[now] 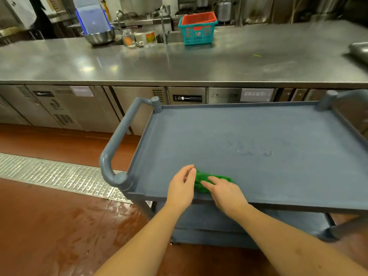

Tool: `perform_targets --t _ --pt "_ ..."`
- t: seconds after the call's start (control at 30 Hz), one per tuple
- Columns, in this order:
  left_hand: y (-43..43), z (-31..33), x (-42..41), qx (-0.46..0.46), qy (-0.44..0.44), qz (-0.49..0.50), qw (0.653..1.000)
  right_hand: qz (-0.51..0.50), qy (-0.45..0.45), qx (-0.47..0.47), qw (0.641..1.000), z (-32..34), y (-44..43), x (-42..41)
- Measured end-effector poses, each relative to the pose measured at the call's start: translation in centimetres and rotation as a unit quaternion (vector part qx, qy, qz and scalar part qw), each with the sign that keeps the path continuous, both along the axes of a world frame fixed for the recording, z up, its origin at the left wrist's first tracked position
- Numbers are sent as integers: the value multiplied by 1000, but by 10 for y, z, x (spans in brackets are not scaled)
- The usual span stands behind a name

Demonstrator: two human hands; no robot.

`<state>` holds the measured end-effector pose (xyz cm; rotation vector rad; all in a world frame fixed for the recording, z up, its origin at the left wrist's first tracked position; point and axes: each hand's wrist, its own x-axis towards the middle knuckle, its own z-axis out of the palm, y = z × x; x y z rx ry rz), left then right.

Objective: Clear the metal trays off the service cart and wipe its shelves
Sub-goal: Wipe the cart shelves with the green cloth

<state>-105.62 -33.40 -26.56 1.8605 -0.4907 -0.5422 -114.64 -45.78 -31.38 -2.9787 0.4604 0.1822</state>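
Observation:
The grey-blue service cart (pixel 258 128) stands before me, its top shelf bare except for a wet smear (pixel 251 150) near the middle. A green cloth (pixel 201 179) lies bunched at the shelf's near left corner. My right hand (pixel 225 191) lies flat on the cloth, fingers pressing it down. My left hand (pixel 182 186) is beside the cloth's left end, its fingertips touching it. A metal tray (pixel 359 51) rests on the steel counter at the far right edge of the view. The cart's lower shelf (pixel 219 222) is mostly hidden by the top shelf and my arms.
A long steel counter (pixel 179 62) runs behind the cart, carrying a teal basket with a red one in it (pixel 197 28), a steel bowl (pixel 98 36) and jars (pixel 128 37). The cart handle (pixel 117 140) juts left. A floor drain grate (pixel 59 176) crosses wet red floor.

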Motion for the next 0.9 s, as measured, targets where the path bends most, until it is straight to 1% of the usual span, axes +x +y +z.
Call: perform_targets --t 0.03,0.07,0.1,0.13,0.17,0.2,0.23,0.27,0.33,0.4,0.47,0.53,0.63,0.77,0.9 --pt "-13 -4 -5 17 -19 -18 1000 1 -3 2 1000 0 -13 -8" --pt "-26 -8 -8 53 -68 -52 995 4 -5 1 1000 -2 -27 -17" --pt "-39 -12 -12 110 -144 -107 978 10 -13 2 1000 -3 -41 -25" --pt "-52 -15 -18 174 -223 -170 944 13 -21 3 1000 -4 -55 -35" --pt "-67 -17 -24 231 -285 -226 902 14 -31 2 999 -4 -68 -45" --pt "-81 -19 -31 277 -323 -269 864 13 -42 -1 999 -4 -81 -56" --pt "-96 -20 -38 308 -346 -298 835 11 -60 -3 998 -4 -95 -66" --pt "-110 -22 -45 328 -362 -314 814 4 -79 -3 997 -5 -108 -77" --pt "-137 -24 -59 344 -391 -327 789 -22 -90 -6 996 -6 -131 -98" --pt "-161 -27 -70 335 -423 -335 772 -44 -113 9 993 -6 -151 -116" --pt "-181 -31 -79 318 -449 -352 757 -61 -112 27 992 -2 -166 -130" --pt "-197 -33 -86 306 -465 -377 741 -66 -102 33 992 2 -174 -137" --pt "-209 -31 -88 315 -477 -391 721 -67 -77 41 994 3 -179 -139" --pt "-217 -28 -79 311 -481 -393 719 -85 -97 32 991 0 -184 -128" --pt "-226 -31 -65 284 -484 -392 729 -110 -125 14 986 0 -190 -117"
